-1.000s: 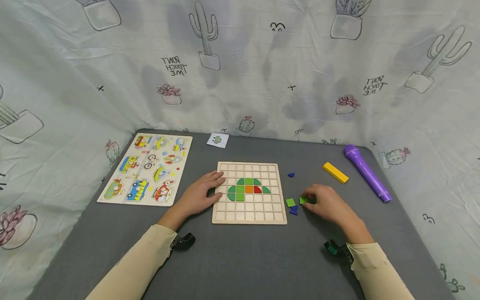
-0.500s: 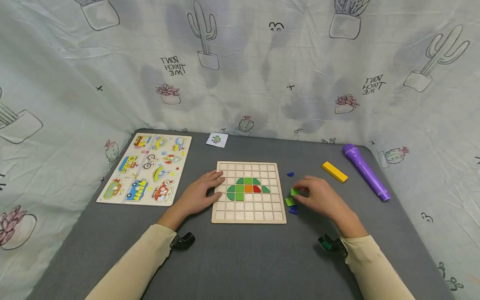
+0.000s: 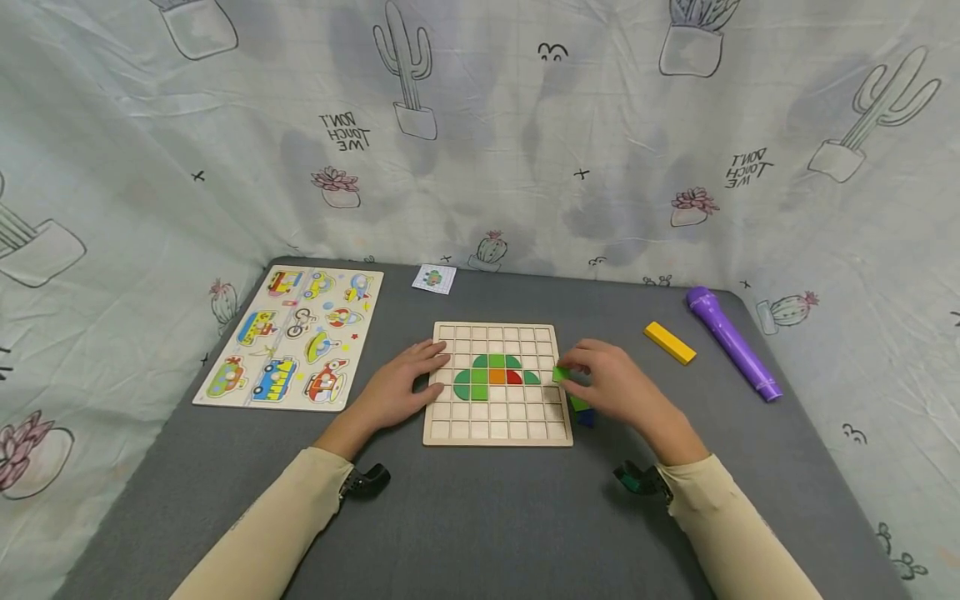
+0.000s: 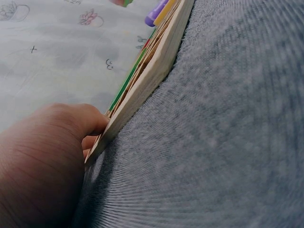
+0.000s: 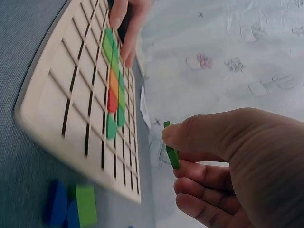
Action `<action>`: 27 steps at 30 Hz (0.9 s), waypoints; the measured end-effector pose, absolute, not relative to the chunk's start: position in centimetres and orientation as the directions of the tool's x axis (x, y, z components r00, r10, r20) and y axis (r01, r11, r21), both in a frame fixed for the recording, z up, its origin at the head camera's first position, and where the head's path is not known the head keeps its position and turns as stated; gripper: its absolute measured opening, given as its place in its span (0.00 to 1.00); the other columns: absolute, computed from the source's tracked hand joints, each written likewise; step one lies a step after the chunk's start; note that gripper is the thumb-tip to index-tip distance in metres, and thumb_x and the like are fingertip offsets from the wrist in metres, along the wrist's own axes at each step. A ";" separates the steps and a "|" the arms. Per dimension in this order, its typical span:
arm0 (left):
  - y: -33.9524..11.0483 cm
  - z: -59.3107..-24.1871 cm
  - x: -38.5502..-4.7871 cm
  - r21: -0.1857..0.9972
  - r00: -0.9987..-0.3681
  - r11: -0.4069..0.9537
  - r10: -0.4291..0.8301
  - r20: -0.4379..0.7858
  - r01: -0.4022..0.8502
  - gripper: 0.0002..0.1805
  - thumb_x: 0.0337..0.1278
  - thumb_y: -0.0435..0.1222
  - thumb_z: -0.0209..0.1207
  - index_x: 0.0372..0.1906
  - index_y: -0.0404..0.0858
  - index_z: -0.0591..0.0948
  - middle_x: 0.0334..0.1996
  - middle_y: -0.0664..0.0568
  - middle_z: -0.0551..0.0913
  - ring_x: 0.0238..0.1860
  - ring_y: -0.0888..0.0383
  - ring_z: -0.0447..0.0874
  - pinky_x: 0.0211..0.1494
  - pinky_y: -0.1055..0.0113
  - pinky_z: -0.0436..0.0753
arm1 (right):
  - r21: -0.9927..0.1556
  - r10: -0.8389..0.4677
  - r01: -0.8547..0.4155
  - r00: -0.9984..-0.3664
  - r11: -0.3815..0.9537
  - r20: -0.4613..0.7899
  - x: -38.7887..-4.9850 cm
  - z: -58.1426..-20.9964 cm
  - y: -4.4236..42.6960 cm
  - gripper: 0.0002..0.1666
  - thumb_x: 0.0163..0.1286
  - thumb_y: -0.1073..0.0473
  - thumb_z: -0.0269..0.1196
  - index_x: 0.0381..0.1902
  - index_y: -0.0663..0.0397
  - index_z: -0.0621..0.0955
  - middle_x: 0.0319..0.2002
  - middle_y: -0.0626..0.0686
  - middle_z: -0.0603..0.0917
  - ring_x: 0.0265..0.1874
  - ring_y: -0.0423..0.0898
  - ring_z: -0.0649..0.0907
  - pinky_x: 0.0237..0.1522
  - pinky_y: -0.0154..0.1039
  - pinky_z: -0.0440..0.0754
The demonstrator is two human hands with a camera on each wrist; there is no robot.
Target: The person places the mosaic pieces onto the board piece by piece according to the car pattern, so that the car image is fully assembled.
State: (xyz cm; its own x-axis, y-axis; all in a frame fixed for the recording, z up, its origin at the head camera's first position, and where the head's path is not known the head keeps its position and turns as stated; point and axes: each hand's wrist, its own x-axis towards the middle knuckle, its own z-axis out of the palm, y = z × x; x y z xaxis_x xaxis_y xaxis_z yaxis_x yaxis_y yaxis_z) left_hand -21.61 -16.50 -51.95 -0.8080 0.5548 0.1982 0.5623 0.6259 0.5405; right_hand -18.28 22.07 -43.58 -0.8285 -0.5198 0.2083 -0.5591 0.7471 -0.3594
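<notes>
My right hand (image 3: 611, 379) pinches a green square tile (image 5: 171, 148) between thumb and index finger, just above the right edge of the wooden grid board (image 3: 498, 423). On the board lie dark and light green tiles (image 3: 480, 385), an orange tile (image 3: 497, 377) and a red tile (image 3: 513, 377). The left hand (image 3: 401, 387) rests on the board's left edge, with its fingers extended over the rim. Below the right hand, another green tile (image 5: 86, 205) lies on the table beside blue pieces (image 5: 57, 203), partly hidden in the head view.
A puzzle board with vehicle pictures (image 3: 292, 342) lies at the left. Behind the grid board is a small pattern card (image 3: 434, 279). A yellow block (image 3: 670, 343) and a purple microphone-shaped tube (image 3: 733, 343) lie at the right of the grey table (image 3: 480, 525).
The right hand has carried the pinched green tile leftward from beside the loose pieces to the board's right edge. The left hand has stayed in place.
</notes>
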 end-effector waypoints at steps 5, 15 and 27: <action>-16.6 -52.0 -21.7 0.537 -0.809 0.630 0.555 0.194 0.561 0.32 0.76 0.45 0.63 0.79 0.38 0.76 0.82 0.47 0.67 0.84 0.43 0.57 0.81 0.39 0.62 | -0.387 -0.532 -0.571 -0.820 0.724 0.213 -18.5 -43.3 20.2 0.13 0.69 0.61 0.78 0.50 0.54 0.90 0.46 0.50 0.86 0.41 0.52 0.85 0.41 0.47 0.86; -16.5 -52.1 -21.7 0.531 -0.812 0.638 0.553 0.188 0.558 0.32 0.76 0.45 0.63 0.79 0.39 0.76 0.82 0.47 0.67 0.84 0.43 0.57 0.81 0.38 0.63 | -0.389 -0.554 -0.594 -0.802 0.704 0.223 -18.6 -43.4 17.6 0.14 0.69 0.61 0.78 0.51 0.55 0.91 0.48 0.51 0.86 0.44 0.50 0.85 0.45 0.47 0.88; -16.5 -52.1 -21.5 0.525 -0.814 0.642 0.546 0.198 0.559 0.32 0.76 0.44 0.64 0.79 0.37 0.76 0.82 0.45 0.68 0.84 0.43 0.57 0.81 0.37 0.63 | -0.408 -0.601 -0.628 -0.771 0.662 0.211 -18.9 -45.0 15.0 0.11 0.70 0.60 0.78 0.49 0.53 0.91 0.45 0.49 0.84 0.42 0.50 0.84 0.43 0.44 0.85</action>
